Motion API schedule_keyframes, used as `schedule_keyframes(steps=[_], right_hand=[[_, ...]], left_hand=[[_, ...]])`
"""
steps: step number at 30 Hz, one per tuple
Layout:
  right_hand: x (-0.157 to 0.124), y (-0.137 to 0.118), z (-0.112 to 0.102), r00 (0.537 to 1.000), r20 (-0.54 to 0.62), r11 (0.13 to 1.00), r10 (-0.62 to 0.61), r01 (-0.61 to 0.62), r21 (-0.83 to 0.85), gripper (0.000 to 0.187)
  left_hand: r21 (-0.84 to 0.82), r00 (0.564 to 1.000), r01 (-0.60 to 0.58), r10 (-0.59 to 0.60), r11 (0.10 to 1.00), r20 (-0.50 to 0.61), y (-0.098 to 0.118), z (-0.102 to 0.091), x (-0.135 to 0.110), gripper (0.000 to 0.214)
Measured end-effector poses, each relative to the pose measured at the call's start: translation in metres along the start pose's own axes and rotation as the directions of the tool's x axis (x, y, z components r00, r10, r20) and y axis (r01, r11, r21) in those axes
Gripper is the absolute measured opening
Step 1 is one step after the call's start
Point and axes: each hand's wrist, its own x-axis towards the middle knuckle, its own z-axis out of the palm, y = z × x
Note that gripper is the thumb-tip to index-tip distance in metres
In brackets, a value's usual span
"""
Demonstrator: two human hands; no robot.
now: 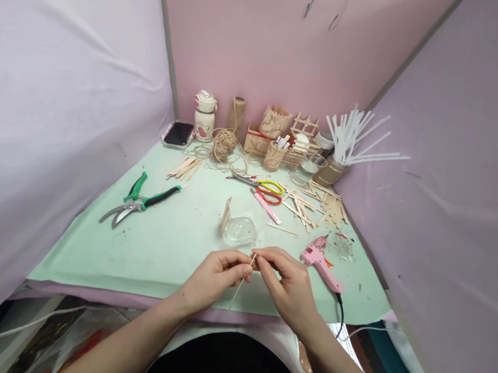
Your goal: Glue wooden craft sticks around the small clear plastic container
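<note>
A thin wooden strip (238,292) slants down toward me between my two hands, near the table's front edge. My left hand (224,271) is closed, pinching the strip between thumb and fingers. My right hand (285,275) is closed too, its fingertips at the strip's upper end. Just beyond my fingers lies a clear plastic container (240,232), with a small wooden panel (226,216) standing upright at its left side. To the right of my right hand rests a pink glue gun (324,264), its cable running off the table edge.
Green-handled pruning shears (138,202) lie at left. Scissors (266,189), a pink cutter (267,206) and loose craft sticks (301,208) lie mid-right. Along the back stand a bottle (204,117), twine (224,144), wooden holders (275,122) and a pot of white glue sticks (332,171).
</note>
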Motion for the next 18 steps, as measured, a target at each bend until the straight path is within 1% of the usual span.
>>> schedule_keyframes(steps=[3, 5, 7, 10, 13, 14, 18], right_hand=[[0.0007, -0.0046, -0.0029, 0.999, 0.022, 0.998, -0.038, 0.039, -0.042, 0.017], [0.0019, -0.0065, -0.0042, 0.998, 0.057, 0.999, -0.027, 0.03, -0.039, 0.018], [0.0035, -0.0067, -0.0055, 0.998, 0.062, 1.0, -0.005, 0.007, -0.028, 0.015], [0.0063, -0.0038, -0.0072, 0.998, 0.047, 0.999, 0.029, -0.031, 0.023, 0.01], [0.0076, -0.0004, -0.0081, 0.994, 0.094, 0.996, 0.054, -0.061, 0.07, 0.013], [0.0074, 0.0002, -0.008, 0.994, 0.093, 0.995, 0.056, -0.063, 0.071, 0.014], [0.0048, -0.0008, -0.0062, 0.999, 0.03, 0.998, 0.038, -0.04, 0.043, 0.017]], left_hand=[[0.081, 0.996, -0.053, 0.058, 0.995, -0.062, 0.0023, 0.0049, -0.0004, 0.023], [0.142, 0.99, -0.092, 0.106, 0.986, -0.09, 0.0029, 0.0067, -0.0004, 0.022], [0.214, 0.983, -0.122, 0.148, 0.969, -0.108, 0.0022, 0.0072, -0.0009, 0.02], [0.348, 0.972, -0.161, 0.21, 0.923, -0.107, -0.0008, 0.007, -0.0032, 0.018], [0.438, 0.954, -0.22, 0.287, 0.871, -0.091, -0.004, 0.0067, -0.005, 0.018], [0.459, 0.946, -0.241, 0.313, 0.855, -0.088, -0.0047, 0.0067, -0.0052, 0.018], [0.523, 0.912, -0.311, 0.404, 0.794, -0.072, -0.0056, 0.0068, -0.0038, 0.015]])
